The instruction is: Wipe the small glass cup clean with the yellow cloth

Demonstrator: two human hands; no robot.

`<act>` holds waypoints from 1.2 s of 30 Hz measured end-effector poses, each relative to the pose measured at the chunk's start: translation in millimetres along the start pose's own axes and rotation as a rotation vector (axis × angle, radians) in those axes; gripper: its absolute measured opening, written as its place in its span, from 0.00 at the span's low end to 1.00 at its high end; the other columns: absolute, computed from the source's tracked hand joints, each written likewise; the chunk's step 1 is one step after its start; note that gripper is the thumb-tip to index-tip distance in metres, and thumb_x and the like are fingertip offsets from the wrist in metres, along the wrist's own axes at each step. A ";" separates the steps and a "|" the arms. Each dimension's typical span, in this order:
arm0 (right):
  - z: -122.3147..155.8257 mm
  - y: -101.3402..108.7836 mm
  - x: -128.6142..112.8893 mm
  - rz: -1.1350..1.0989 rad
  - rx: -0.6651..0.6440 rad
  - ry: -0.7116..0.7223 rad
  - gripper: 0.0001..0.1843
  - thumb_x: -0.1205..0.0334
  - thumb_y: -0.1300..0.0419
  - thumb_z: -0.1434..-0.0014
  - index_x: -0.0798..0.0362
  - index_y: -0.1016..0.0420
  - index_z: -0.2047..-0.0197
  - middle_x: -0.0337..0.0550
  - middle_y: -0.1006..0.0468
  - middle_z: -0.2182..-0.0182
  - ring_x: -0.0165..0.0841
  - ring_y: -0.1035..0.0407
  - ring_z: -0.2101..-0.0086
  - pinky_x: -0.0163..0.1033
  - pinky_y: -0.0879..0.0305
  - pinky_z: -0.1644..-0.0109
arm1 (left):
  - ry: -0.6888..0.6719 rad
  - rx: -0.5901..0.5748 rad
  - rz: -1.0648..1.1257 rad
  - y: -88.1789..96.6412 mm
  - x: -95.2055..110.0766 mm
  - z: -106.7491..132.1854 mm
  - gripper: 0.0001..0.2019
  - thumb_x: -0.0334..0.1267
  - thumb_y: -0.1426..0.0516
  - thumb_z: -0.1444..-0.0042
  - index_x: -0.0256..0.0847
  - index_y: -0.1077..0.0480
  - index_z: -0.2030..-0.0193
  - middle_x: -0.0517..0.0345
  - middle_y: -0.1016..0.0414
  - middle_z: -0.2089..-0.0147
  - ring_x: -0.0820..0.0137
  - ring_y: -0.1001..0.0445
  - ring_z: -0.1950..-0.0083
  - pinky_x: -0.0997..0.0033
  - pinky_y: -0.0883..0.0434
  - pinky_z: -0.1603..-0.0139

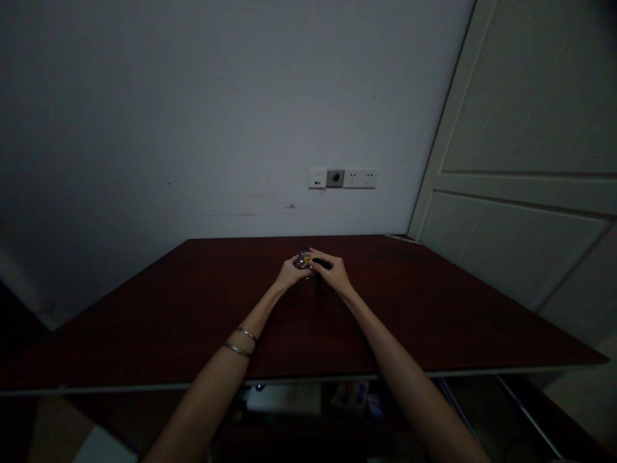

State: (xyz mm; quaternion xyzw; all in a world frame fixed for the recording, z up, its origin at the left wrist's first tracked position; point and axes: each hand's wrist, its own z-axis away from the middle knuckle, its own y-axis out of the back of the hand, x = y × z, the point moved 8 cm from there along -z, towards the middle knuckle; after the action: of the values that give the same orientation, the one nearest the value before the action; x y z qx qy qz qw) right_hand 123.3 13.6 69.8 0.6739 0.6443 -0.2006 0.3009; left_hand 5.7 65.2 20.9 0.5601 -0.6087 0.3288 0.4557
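My hands meet near the middle of a dark red wooden table [308,321]. Between them is a small shiny container [303,260], silvery on the side by my left hand. A yellow and black part [317,262] sits against it on the side of my right hand. The picture is too dim and small to show exactly what these are. My left hand [290,272] curls around the silvery side, and my right hand [332,270] closes on the yellow and black part. Two thin metal bangles [242,341] circle my left forearm.
A white wall socket panel [343,179] sits on the wall behind the table's far edge. A pale panelled door [520,161] stands along the right side. Beneath the table's near edge, a shelf holds a white box [284,399] and colourful packages [349,395].
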 end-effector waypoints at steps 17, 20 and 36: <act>3.8 -13.3 -14.0 0.199 -0.148 0.113 0.08 0.64 0.41 0.50 0.48 0.23 0.66 0.40 0.21 0.64 0.36 0.32 0.54 0.45 0.43 0.44 | -0.004 -0.042 -0.263 -4.1 -15.2 -1.4 0.22 0.31 0.39 0.62 0.33 0.30 0.55 0.54 0.25 0.63 0.74 0.29 0.70 0.78 0.33 0.72; 0.1 -0.8 -3.7 0.111 -0.014 0.004 0.09 0.60 0.42 0.49 0.51 0.24 0.66 0.43 0.22 0.64 0.36 0.30 0.59 0.42 0.37 0.52 | 0.060 -0.052 -0.204 -4.7 -15.9 0.3 0.24 0.36 0.37 0.62 0.33 0.31 0.55 0.53 0.25 0.65 0.75 0.30 0.73 0.78 0.32 0.76; 2.6 5.4 39.7 0.276 -0.264 -0.122 0.45 0.56 0.33 0.62 0.49 0.46 0.41 0.47 0.33 0.52 0.37 0.38 0.52 0.44 0.42 0.48 | 0.274 -0.114 0.010 4.8 -19.9 6.0 0.27 0.50 0.37 0.63 0.32 0.30 0.58 0.52 0.26 0.69 0.72 0.29 0.75 0.74 0.29 0.79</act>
State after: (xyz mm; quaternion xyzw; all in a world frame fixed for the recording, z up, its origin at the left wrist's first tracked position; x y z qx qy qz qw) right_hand 132.4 41.6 42.6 0.6971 0.5471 -0.1116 0.4498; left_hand -1.0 68.1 0.9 0.4803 -0.5612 0.3694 0.5639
